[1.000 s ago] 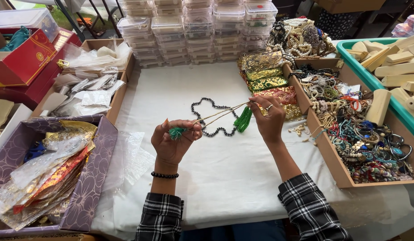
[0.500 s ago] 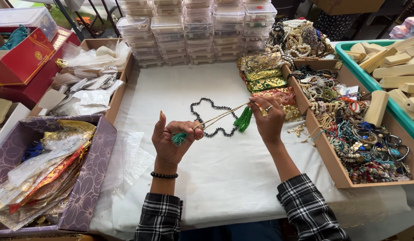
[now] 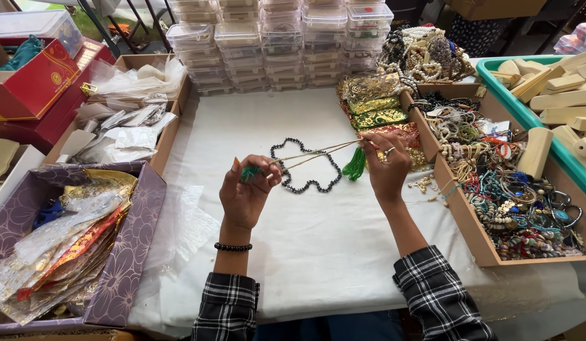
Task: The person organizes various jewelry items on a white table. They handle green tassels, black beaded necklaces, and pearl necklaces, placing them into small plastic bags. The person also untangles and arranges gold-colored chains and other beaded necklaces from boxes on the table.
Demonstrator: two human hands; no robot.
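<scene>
while the left hand (image 3: 245, 192) pinches one green tassel end and the right hand (image 3: 386, 165) pinches the other, a thin gold cord (image 3: 318, 151) stretches between them above the tabletop (image 3: 343, 240), over what looks like a black bead necklace (image 3: 305, 165)

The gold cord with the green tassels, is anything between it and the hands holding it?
No, nothing visible. The left hand pinches one end of the gold cord by a green tassel, and the right hand pinches the other end, where a second green tassel hangs. The black bead necklace lies beneath on the white cloth.
</scene>
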